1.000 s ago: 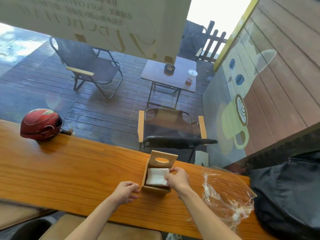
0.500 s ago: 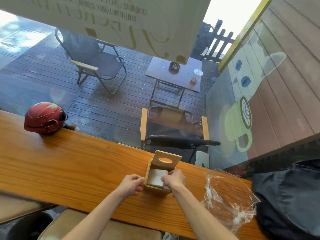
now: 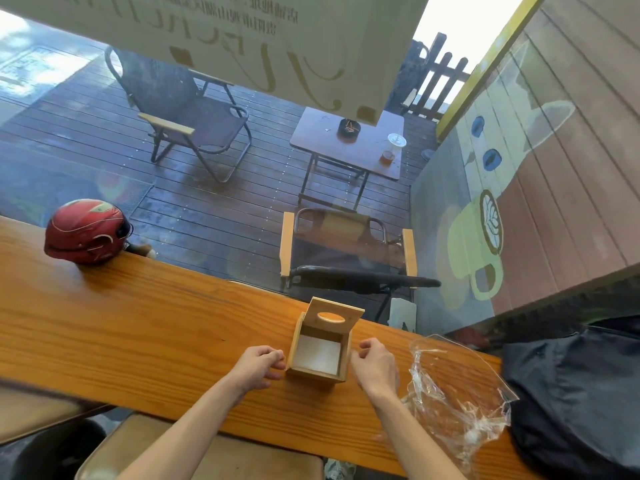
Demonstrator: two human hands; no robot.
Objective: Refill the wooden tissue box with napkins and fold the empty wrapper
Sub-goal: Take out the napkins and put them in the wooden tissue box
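Napkins [image 3: 317,355] sit white and flat down inside the wooden tissue box [image 3: 320,344], which stands on the table [image 3: 138,327] squarely between the two hands; its lid [image 3: 333,316], with an oval slot, is tipped up at the far side, so the top is open; left hand [image 3: 259,367] is just left of the box, fingers curled loosely, fingertips at the box's near left corner, touching it or a hair off, I cannot tell which; that grip holds nothing; right hand [image 3: 375,367] hovers just right of the box, fingers half curled and apart, a sliver of table showing between them and the box's right wall; that grip is loose and empty too; so the box lies framed by both grips, clasped by neither; clear plastic wrapper [image 3: 457,400] lies crumpled on the table to the right of the right hand, near its wrist but untouched; beyond it, further right, a dark bag [image 3: 581,393]; well off to the left of the left grip, a red helmet [image 3: 85,232] rests at the table's far edge.
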